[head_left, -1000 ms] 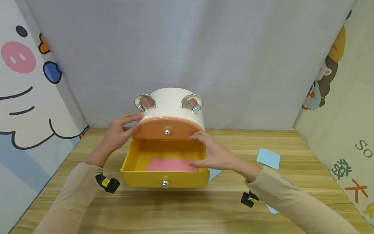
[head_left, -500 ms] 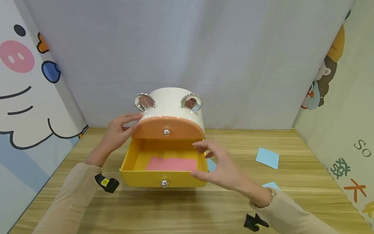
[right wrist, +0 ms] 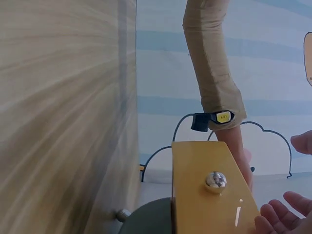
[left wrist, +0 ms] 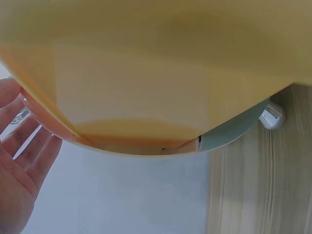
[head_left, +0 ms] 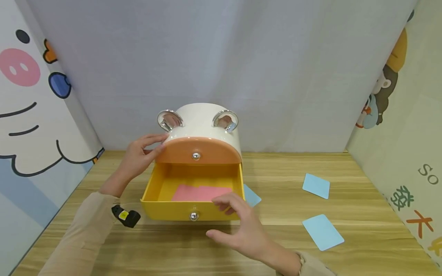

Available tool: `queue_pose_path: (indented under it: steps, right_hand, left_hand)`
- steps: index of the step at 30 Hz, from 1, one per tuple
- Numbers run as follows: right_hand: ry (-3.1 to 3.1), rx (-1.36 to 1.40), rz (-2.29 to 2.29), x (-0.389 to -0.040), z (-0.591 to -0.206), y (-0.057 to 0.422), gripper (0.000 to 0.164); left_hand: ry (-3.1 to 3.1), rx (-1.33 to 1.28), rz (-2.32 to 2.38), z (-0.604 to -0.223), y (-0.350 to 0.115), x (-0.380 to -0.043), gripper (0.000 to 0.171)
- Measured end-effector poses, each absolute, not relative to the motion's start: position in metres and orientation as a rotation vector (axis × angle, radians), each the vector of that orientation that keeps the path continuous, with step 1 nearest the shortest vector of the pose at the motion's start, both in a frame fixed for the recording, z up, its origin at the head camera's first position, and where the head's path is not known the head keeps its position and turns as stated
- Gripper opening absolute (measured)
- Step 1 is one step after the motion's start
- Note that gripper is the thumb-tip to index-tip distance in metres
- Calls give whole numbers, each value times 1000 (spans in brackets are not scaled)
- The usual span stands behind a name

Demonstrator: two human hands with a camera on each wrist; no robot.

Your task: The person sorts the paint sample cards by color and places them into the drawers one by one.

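Head view: yellow drawer (head_left: 169,211) juts from white cabinet (head_left: 200,122) on desk (head_left: 283,172). To my eye light, stiff, slick; silver knob (head_left: 194,216) looks surest hold. Left hand (head_left: 138,157) rests straightish fingers against cabinet; right hand (head_left: 243,228) empty, fingers wide, near drawer front.

Box (head_left: 203,115): white; ears (head_left: 225,121), mirror silver. Upper drawer (head_left: 176,151): orange. Lower drawer (head_left: 165,211): yellow. Knobs (head_left: 194,216): silver. Paper (head_left: 188,193): pink. Cards (head_left: 322,232): pale blue. Tabletop (head_left: 283,207): yellowish brown, streaked wood grain. Sleeves (head_left: 88,226): beige. Wrist strap (head_left: 130,218): black (marked in yellow). Back curtain (head_left: 293,57): plain pale grey. Left wall (head_left: 38,195): white and light blue, cartoon print with pink snout (head_left: 20,67).
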State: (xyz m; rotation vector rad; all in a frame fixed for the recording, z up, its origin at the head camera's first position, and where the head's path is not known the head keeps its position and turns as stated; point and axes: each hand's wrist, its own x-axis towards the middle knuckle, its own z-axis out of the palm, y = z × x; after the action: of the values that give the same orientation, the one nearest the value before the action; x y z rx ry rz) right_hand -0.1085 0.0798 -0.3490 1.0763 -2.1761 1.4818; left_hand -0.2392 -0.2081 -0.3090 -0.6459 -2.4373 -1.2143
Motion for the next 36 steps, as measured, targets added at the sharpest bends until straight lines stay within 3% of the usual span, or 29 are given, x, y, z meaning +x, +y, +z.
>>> queue_pose_path:
  steps: [14, 23, 36]
  right_hand:
    - [-2392, 670, 1755, -98, -380, 45, 39]
    - [-2241, 722, 1213, -110, -391, 30, 21]
    - [-2039, 744, 1208, -115, -403, 22, 16]
  left_hand:
    - [-2439, -638, -1240, -307, -208, -238, 33]
    - [-2439, -639, -1227, -306, -207, -236, 33]
    - [-2430, -652, -1205, -311, -208, -239, 34]
